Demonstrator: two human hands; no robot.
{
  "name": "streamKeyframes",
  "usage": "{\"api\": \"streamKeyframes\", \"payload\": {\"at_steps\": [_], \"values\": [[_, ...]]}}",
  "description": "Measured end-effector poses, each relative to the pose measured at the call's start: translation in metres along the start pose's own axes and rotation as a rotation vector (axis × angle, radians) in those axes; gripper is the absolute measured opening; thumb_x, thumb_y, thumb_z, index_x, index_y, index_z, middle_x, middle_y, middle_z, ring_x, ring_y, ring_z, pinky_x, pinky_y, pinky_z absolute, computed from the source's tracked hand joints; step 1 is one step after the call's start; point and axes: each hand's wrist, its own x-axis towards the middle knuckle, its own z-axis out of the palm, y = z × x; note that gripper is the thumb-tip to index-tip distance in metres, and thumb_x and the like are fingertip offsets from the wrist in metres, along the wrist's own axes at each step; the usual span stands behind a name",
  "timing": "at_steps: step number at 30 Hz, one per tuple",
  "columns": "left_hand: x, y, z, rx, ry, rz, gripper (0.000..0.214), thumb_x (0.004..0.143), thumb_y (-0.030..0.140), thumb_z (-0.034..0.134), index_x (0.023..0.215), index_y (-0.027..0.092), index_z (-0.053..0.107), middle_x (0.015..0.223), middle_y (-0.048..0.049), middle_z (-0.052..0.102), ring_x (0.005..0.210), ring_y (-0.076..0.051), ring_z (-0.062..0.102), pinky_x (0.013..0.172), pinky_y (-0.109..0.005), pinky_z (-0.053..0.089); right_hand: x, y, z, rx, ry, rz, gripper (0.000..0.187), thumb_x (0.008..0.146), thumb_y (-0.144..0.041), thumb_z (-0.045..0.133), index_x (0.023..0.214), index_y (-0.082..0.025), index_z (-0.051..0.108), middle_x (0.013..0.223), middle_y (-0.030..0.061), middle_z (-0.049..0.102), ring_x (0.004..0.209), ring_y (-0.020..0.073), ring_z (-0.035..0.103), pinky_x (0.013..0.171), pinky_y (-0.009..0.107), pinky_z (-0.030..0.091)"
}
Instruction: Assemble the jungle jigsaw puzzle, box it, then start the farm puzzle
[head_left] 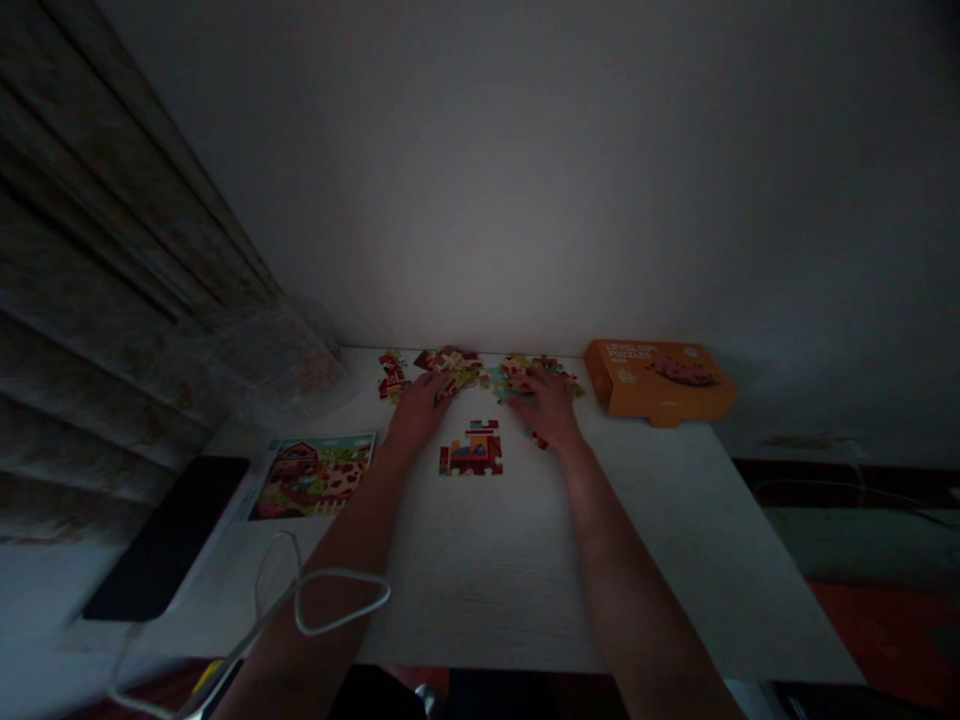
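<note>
A dim white table (pixel 487 570) holds several loose colourful puzzle pieces (pixel 457 365) scattered along its far edge by the wall. My left hand (pixel 417 408) lies flat with fingers stretched onto the pieces at the left of the pile. My right hand (pixel 546 405) lies flat with fingers spread on the pieces at the right. Between the hands sits a small joined cluster of pieces (pixel 472 452), untouched. A printed farm picture sheet (pixel 313 476) lies to the left of my left arm.
An orange puzzle box (pixel 657 380) stands at the far right of the table. A crumpled clear plastic bag (pixel 262 365) rests at the far left by a curtain. A dark phone (pixel 169 535) and a white cable (pixel 300 590) lie near the left front edge.
</note>
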Motion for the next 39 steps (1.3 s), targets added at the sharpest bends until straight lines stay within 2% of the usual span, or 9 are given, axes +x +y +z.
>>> {"api": "streamKeyframes", "payload": {"at_steps": [3,7,13,16,22,29,32,36,39], "values": [[-0.002,0.004,-0.003,0.104,-0.014,-0.054,0.037,0.099,0.027,0.053,0.134,0.023,0.066,0.146,-0.0124,0.061,0.136,-0.03,0.056,0.121,-0.052,0.034,-0.002,-0.001,0.0,-0.06,-0.019,0.083,0.037,0.097,-0.046,0.059,0.129,-0.031,0.07,0.146,0.0108,0.061,0.139,0.0329,0.049,0.119,0.068,0.018],[-0.004,0.006,-0.01,0.177,0.044,-0.213,0.036,0.101,0.034,0.049,0.129,0.023,0.068,0.14,-0.0134,0.066,0.132,-0.033,0.058,0.121,-0.059,0.031,-0.002,0.001,-0.002,-0.084,0.047,0.197,0.04,0.099,-0.047,0.057,0.129,-0.024,0.07,0.14,0.0152,0.065,0.135,0.0343,0.051,0.118,0.068,0.019],[-0.003,0.001,-0.009,0.195,0.102,-0.311,0.044,0.102,0.038,0.044,0.136,0.019,0.066,0.143,-0.0204,0.063,0.134,-0.037,0.056,0.123,-0.068,0.017,-0.002,-0.009,-0.003,-0.015,-0.04,0.057,0.035,0.098,-0.048,0.059,0.125,-0.03,0.073,0.141,0.0102,0.066,0.136,0.031,0.054,0.121,0.065,0.021],[-0.002,0.0,-0.005,0.176,0.097,-0.271,0.052,0.102,0.041,0.044,0.147,0.02,0.057,0.158,-0.0216,0.049,0.147,-0.04,0.043,0.122,-0.072,0.014,-0.002,-0.015,-0.005,0.053,-0.127,-0.038,0.031,0.1,-0.048,0.057,0.118,-0.032,0.077,0.137,0.0071,0.069,0.133,0.0266,0.057,0.12,0.058,0.029],[-0.002,0.005,-0.002,0.142,-0.143,-0.003,0.048,0.103,0.034,0.046,0.149,0.027,0.055,0.165,-0.012,0.043,0.154,-0.033,0.034,0.124,-0.07,0.015,0.001,-0.016,-0.008,0.202,-0.204,-0.129,0.029,0.102,-0.039,0.054,0.107,-0.029,0.081,0.124,0.0057,0.075,0.125,0.0232,0.063,0.117,0.048,0.037],[-0.004,0.01,-0.005,0.15,-0.088,-0.029,0.038,0.102,0.033,0.049,0.138,0.03,0.064,0.156,-0.0107,0.053,0.147,-0.032,0.044,0.124,-0.07,0.015,0.0,0.009,-0.005,-0.096,0.204,0.286,0.043,0.098,-0.036,0.05,0.126,-0.01,0.069,0.135,0.0255,0.064,0.131,0.0356,0.053,0.112,0.054,0.036],[-0.005,0.01,-0.006,0.169,-0.043,-0.088,0.037,0.102,0.037,0.051,0.135,0.03,0.064,0.154,-0.0125,0.055,0.146,-0.032,0.045,0.124,-0.07,0.015,-0.003,0.014,-0.002,-0.149,0.191,0.339,0.05,0.096,-0.037,0.052,0.133,-0.006,0.063,0.134,0.0292,0.062,0.13,0.0391,0.052,0.11,0.055,0.036],[-0.004,0.01,-0.007,0.171,-0.022,-0.165,0.039,0.101,0.044,0.054,0.134,0.027,0.065,0.156,-0.0155,0.052,0.148,-0.036,0.042,0.123,-0.072,0.013,-0.003,0.013,-0.004,-0.148,0.13,0.321,0.053,0.091,-0.037,0.059,0.137,-0.011,0.059,0.132,0.0251,0.064,0.127,0.0384,0.055,0.108,0.053,0.038],[-0.003,0.014,-0.007,0.142,-0.003,-0.1,0.039,0.099,0.038,0.059,0.135,0.024,0.064,0.158,-0.0166,0.048,0.148,-0.037,0.04,0.124,-0.067,0.021,-0.002,0.014,-0.006,-0.128,0.141,0.356,0.057,0.087,-0.041,0.066,0.137,-0.015,0.059,0.128,0.0231,0.066,0.123,0.0384,0.058,0.104,0.053,0.041]]}}
